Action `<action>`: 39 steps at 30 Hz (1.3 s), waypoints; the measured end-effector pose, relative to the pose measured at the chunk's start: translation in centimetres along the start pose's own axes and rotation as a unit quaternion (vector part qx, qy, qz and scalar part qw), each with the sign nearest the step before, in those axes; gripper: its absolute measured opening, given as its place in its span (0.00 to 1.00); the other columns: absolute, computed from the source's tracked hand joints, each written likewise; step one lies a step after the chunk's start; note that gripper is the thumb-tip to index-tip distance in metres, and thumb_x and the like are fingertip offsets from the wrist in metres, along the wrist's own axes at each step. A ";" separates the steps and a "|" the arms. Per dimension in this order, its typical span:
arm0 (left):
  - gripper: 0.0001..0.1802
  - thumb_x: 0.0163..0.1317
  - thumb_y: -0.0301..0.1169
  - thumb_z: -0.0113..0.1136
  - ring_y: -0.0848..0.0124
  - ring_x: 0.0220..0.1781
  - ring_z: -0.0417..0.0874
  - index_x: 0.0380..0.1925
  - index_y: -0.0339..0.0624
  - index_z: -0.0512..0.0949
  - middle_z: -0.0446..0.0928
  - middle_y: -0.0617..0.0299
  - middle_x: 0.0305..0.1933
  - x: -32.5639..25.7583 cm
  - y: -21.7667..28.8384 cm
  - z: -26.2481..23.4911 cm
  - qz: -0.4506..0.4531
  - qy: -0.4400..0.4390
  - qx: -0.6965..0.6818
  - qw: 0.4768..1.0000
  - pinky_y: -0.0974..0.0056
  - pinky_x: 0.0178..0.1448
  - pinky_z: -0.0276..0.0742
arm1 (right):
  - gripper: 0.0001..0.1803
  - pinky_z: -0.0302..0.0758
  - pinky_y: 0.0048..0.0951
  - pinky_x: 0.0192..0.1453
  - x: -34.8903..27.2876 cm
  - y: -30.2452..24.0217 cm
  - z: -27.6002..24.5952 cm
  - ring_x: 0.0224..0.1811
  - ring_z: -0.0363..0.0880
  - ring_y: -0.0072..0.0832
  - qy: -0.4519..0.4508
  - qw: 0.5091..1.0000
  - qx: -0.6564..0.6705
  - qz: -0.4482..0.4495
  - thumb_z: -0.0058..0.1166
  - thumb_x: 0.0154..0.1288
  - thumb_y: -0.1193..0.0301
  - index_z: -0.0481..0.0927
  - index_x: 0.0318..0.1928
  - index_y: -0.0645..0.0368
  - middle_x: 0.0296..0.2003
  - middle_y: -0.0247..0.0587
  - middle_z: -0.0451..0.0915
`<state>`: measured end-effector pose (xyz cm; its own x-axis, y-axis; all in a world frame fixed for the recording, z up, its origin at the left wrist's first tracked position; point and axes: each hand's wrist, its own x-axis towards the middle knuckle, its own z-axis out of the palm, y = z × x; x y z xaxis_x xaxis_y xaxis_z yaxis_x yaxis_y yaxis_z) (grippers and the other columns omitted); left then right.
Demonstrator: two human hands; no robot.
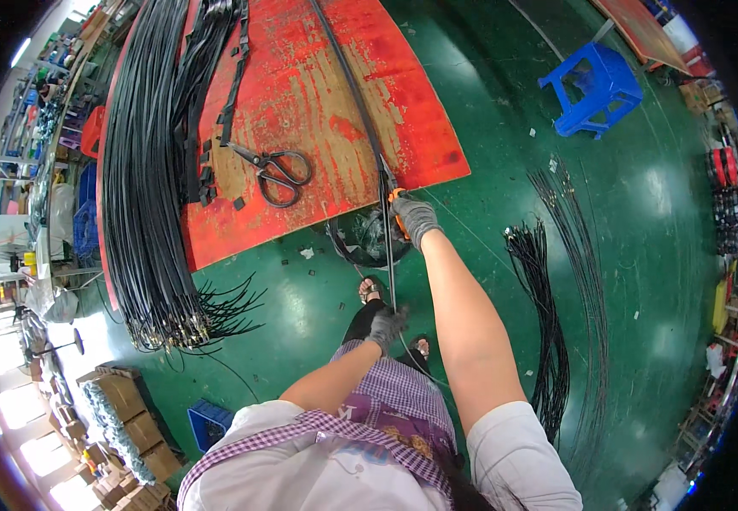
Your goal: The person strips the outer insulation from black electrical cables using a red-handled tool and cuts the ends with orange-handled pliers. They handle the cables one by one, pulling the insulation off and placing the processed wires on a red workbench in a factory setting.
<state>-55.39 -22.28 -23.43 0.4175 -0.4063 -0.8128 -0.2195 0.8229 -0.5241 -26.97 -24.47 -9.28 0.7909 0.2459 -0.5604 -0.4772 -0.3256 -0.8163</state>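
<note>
A long, narrow black cable strand [354, 81] runs down the worn red tabletop [424, 136], past its front edge and toward my body. Low in front of my apron, my left hand [386, 328], in a dark grey glove, is closed round the strand's lower part. My right hand [418, 219], gloved too, grips an orange-handled tool [399, 223] at the table edge. That tool's dark front end lies against the strand; its exact kind is hidden by my fingers. Left of it, black-handled scissors [277, 177] lie on the table with their handles apart.
A thick bundle of black cables [152, 170] hangs over the table's left side. Short black pieces [207, 175] lie beside it. Below the edge is a black plastic bag [367, 238]. More cable bundles [544, 315] lie on the green floor at right, near a blue stool [595, 89].
</note>
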 end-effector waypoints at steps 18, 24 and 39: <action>0.19 0.57 0.37 0.42 0.69 0.52 0.60 0.47 0.41 0.63 0.62 0.57 0.51 -2.2 -2.0 2.5 0.174 0.033 0.692 0.700 0.68 0.51 0.60 | 0.15 0.67 0.34 0.36 -0.6 -0.4 -1.2 0.29 0.71 0.36 0.017 0.988 -0.155 0.007 0.49 0.43 0.64 0.73 0.28 0.63 0.26 0.48 0.73; 0.16 0.51 0.39 0.55 0.68 0.26 0.71 0.32 0.37 0.73 0.73 0.61 0.26 0.2 0.1 0.9 0.348 0.084 0.754 0.551 0.67 0.33 0.68 | 0.14 0.69 0.31 0.30 -1.8 -1.3 0.0 0.24 0.73 0.34 0.059 0.975 -0.208 -0.050 0.47 0.47 0.63 0.73 0.27 0.61 0.23 0.49 0.74; 0.11 0.52 0.29 0.51 0.69 0.30 0.73 0.36 0.38 0.72 0.74 0.59 0.29 -6.4 -7.6 17.7 0.383 -0.021 0.740 0.553 0.67 0.34 0.70 | 0.27 0.66 0.41 0.45 -1.7 -1.6 -0.3 0.44 0.70 0.44 0.066 0.966 -0.249 -0.011 0.33 0.53 0.49 0.74 0.37 0.58 0.38 0.53 0.73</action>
<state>-40.79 -18.97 -9.76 0.7286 0.2706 -0.6292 0.6023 0.1845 0.7767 -27.43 -24.67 -6.99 0.8564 0.1503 -0.4940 -0.2417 -0.7287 -0.6407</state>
